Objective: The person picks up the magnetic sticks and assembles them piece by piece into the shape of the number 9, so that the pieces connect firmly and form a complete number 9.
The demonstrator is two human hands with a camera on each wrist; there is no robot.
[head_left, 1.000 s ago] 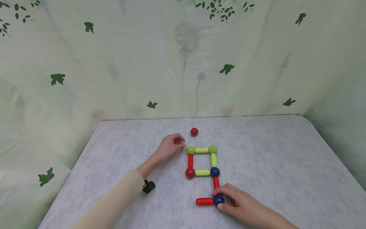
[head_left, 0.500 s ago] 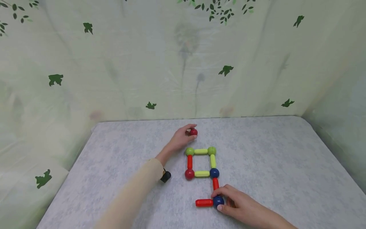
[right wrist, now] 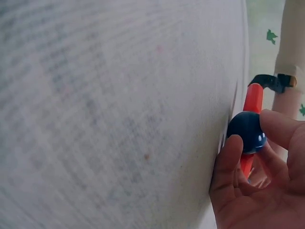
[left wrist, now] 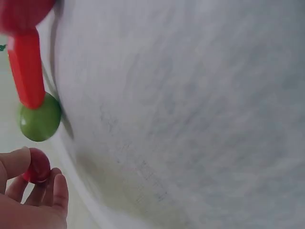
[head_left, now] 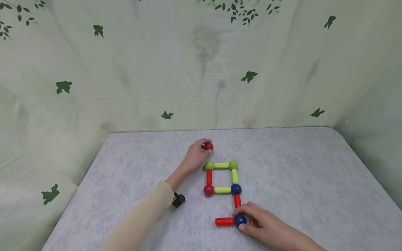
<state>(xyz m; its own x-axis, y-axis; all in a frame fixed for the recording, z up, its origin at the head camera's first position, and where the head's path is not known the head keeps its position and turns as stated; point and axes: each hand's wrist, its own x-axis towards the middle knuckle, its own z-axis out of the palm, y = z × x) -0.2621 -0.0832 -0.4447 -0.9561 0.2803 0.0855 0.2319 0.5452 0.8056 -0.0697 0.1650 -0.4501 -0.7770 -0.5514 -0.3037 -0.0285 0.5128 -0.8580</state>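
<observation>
In the head view my left hand point(head_left: 195, 154) pinches a loose red ball point(head_left: 209, 146) between thumb and fingers, just beyond the square's far left corner. The left wrist view shows that same red ball point(left wrist: 38, 166) close to a green ball point(left wrist: 41, 117). My right hand point(head_left: 263, 223) grips the near blue ball point(head_left: 240, 220), thumb on one side and fingers on the other. From this ball one red rod point(head_left: 224, 221) points left, its other end free. Another red rod point(head_left: 237, 201) leads up to a second blue ball point(head_left: 236, 189) at the square's corner.
The square lies flat on the grey cloth-covered table point(head_left: 301, 167). Its other corners are two green balls and a red ball point(head_left: 208, 190), joined by yellow-green rods point(head_left: 222, 190) and a red rod point(head_left: 209, 176). A patterned curtain point(head_left: 176, 69) hangs behind the table's far edge.
My left hand has reached forward, taken hold of the loose red ball and drawn it slightly left and nearer. My right hand stays on the near blue ball.
</observation>
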